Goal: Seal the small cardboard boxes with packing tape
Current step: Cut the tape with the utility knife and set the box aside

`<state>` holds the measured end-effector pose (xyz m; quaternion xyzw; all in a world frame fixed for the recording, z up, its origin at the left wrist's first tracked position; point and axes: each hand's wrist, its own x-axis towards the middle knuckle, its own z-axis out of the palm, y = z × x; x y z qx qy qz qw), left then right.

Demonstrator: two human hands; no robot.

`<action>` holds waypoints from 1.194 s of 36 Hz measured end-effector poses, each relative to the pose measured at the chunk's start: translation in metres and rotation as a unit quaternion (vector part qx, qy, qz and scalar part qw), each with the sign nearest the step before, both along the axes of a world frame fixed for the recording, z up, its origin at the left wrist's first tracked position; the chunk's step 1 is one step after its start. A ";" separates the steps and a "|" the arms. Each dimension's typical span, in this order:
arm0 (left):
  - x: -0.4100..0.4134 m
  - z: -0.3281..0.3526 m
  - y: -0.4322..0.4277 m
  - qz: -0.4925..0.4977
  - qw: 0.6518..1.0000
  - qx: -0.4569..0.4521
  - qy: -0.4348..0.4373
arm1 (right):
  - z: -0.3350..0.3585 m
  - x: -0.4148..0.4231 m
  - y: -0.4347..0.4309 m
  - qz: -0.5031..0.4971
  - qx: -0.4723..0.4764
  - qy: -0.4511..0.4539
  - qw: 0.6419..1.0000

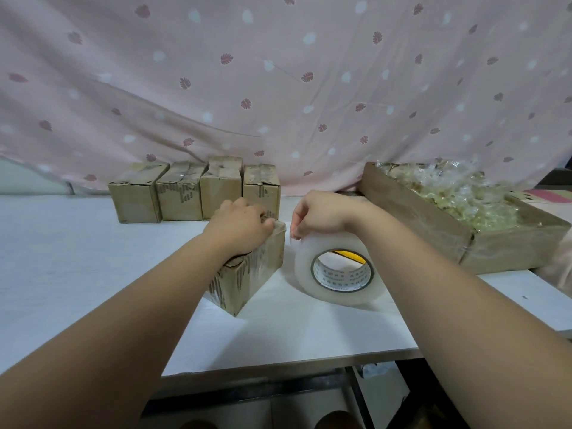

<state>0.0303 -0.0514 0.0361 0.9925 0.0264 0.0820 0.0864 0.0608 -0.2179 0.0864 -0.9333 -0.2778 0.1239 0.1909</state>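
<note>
A small cardboard box (247,280) sits on the white table (93,258) in front of me, its sides shiny with clear tape. My left hand (240,226) lies on top of the box, fingers curled over its far edge. Just to the right stands a large roll of clear packing tape (334,274) on its edge. My right hand (318,213) grips the top of the roll, fingers curled over its far side. Whether a strip of tape runs between roll and box I cannot tell.
Several small taped boxes (195,193) stand in a row at the back of the table against a pink patterned curtain (278,88). A big open carton (433,224) of clear-wrapped items lies at the right. The table's front edge (294,365) is close to me.
</note>
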 end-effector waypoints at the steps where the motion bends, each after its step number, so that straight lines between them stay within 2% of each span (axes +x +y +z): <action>1: 0.000 0.001 0.000 -0.003 1.000 -0.009 0.025 | 0.000 0.000 0.000 0.000 0.000 0.000 1.000; 6: -0.001 0.004 -0.002 0.008 0.995 -0.032 0.092 | -0.001 0.001 0.002 0.005 -0.002 -0.006 1.000; 17: 0.003 0.007 -0.007 0.037 0.990 -0.044 0.131 | -0.004 0.003 0.001 -0.002 -0.004 -0.010 1.000; 23: 0.001 0.006 -0.012 0.065 0.992 -0.057 0.092 | -0.003 0.000 0.001 0.001 0.011 -0.009 1.000; 33: 0.001 0.012 -0.022 0.187 0.974 -0.123 0.036 | -0.005 0.002 0.001 -0.004 0.025 -0.004 1.000; 36: 0.000 0.020 -0.021 0.210 0.948 -0.239 -0.024 | -0.005 0.001 0.005 -0.001 0.009 -0.018 1.000; 40: -0.011 0.028 -0.014 0.154 0.858 -0.451 -0.190 | -0.006 0.001 0.007 -0.001 0.000 -0.033 0.999; 42: -0.026 0.030 -0.019 0.108 0.828 -0.499 -0.232 | -0.006 0.000 0.006 -0.004 0.003 -0.029 1.000; 43: -0.033 0.030 -0.022 0.089 0.832 -0.494 -0.237 | -0.005 -0.001 0.007 -0.005 0.003 -0.029 1.000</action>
